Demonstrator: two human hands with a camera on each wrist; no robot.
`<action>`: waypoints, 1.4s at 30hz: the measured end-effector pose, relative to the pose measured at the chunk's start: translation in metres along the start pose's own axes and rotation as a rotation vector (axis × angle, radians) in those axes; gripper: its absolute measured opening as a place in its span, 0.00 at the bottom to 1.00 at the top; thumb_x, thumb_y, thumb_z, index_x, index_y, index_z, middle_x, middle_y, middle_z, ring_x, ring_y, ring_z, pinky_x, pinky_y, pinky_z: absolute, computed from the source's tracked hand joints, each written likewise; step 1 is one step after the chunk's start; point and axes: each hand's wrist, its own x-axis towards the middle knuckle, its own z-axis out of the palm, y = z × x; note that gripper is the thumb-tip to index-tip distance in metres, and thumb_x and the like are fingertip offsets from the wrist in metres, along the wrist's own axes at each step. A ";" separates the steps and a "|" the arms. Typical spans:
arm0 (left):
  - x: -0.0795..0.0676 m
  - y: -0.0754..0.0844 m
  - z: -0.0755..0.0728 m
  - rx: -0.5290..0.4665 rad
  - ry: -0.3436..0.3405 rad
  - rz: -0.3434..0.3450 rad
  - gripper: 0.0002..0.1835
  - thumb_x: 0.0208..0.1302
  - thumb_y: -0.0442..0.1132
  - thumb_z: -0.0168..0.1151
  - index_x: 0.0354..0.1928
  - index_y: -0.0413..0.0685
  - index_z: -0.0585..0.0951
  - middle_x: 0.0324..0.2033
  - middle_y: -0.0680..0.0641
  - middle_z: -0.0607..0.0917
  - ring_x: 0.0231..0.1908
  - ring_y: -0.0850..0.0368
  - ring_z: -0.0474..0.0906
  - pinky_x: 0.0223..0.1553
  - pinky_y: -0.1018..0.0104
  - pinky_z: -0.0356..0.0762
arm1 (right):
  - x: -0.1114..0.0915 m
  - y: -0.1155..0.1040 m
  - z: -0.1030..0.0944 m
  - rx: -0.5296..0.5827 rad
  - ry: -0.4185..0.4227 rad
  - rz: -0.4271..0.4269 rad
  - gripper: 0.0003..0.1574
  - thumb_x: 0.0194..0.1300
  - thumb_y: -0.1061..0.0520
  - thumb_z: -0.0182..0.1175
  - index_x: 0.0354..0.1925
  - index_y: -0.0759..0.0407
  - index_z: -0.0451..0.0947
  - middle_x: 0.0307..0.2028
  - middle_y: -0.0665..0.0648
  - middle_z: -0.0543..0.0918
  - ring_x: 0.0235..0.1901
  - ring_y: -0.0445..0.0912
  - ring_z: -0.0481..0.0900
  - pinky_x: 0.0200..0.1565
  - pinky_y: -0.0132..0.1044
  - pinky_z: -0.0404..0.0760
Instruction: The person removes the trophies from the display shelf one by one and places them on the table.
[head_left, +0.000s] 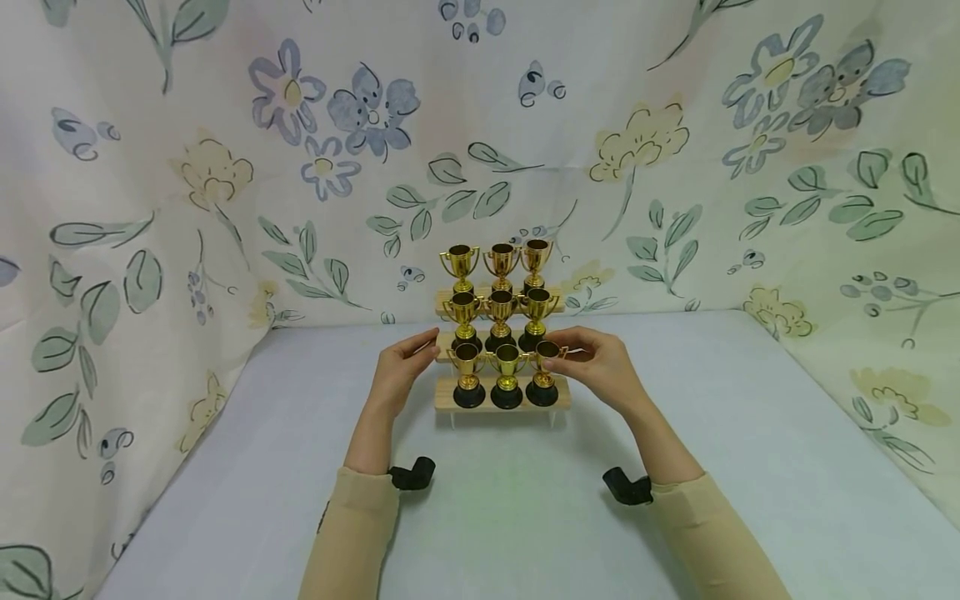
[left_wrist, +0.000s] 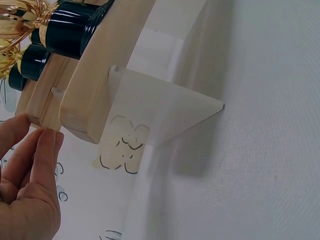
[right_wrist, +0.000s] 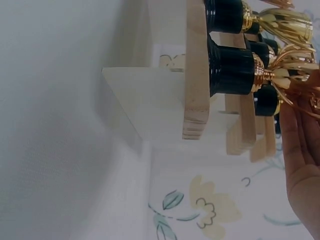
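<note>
Several small gold trophy cups with black bases stand in three rows on a tiered wooden stand. My right hand pinches the cup of the right-hand trophy in the front row; its base rests on the lowest plank. In the right wrist view, the fingers lie behind that trophy's cup, and the thumb is hidden. At the stand's left side, my left hand pinches the end of the middle plank between thumb and fingers. Beside it in the front row is the left trophy.
Clear triangular supports hold the planks above the white tabletop. A floral cloth hangs behind the stand and along both sides. Each wrist bears a black camera mount.
</note>
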 end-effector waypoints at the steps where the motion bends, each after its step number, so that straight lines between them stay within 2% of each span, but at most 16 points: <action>1: 0.000 0.000 0.000 0.001 0.000 0.001 0.25 0.70 0.34 0.58 0.68 0.42 0.72 0.69 0.41 0.73 0.70 0.51 0.68 0.71 0.63 0.70 | 0.000 0.000 0.000 0.001 0.001 0.002 0.26 0.57 0.49 0.73 0.54 0.52 0.82 0.51 0.59 0.86 0.44 0.49 0.87 0.44 0.29 0.87; 6: 0.000 0.000 0.001 0.008 0.002 -0.010 0.25 0.71 0.33 0.58 0.69 0.42 0.72 0.69 0.41 0.72 0.70 0.51 0.69 0.69 0.65 0.71 | -0.002 0.000 -0.001 0.002 0.006 0.012 0.26 0.57 0.49 0.73 0.53 0.52 0.82 0.51 0.58 0.86 0.42 0.44 0.87 0.44 0.30 0.87; 15: 0.001 -0.002 0.000 0.006 0.005 -0.012 0.25 0.71 0.34 0.58 0.68 0.42 0.72 0.69 0.42 0.72 0.70 0.51 0.68 0.70 0.64 0.70 | -0.003 0.001 -0.006 -0.016 0.010 -0.001 0.27 0.58 0.49 0.73 0.54 0.54 0.82 0.50 0.58 0.87 0.41 0.43 0.87 0.43 0.30 0.87; 23: 0.001 -0.001 -0.001 0.005 -0.004 -0.012 0.25 0.71 0.34 0.58 0.69 0.41 0.71 0.70 0.42 0.71 0.70 0.50 0.68 0.70 0.64 0.69 | -0.005 0.007 -0.015 -0.016 0.044 -0.006 0.25 0.59 0.50 0.72 0.53 0.54 0.83 0.48 0.60 0.87 0.38 0.32 0.86 0.42 0.29 0.87; 35: 0.001 0.000 -0.001 0.003 0.002 -0.023 0.25 0.71 0.34 0.58 0.69 0.42 0.71 0.70 0.42 0.71 0.70 0.49 0.69 0.68 0.66 0.72 | -0.006 0.015 -0.034 -0.036 0.109 0.023 0.26 0.60 0.48 0.71 0.55 0.55 0.82 0.51 0.62 0.85 0.38 0.29 0.84 0.44 0.26 0.86; 42: 0.002 -0.001 0.000 0.008 0.009 -0.019 0.25 0.71 0.34 0.58 0.68 0.42 0.72 0.69 0.42 0.73 0.68 0.50 0.71 0.66 0.70 0.74 | 0.000 0.021 -0.042 -0.059 0.146 -0.006 0.25 0.61 0.49 0.71 0.54 0.56 0.83 0.51 0.62 0.85 0.41 0.29 0.82 0.45 0.21 0.84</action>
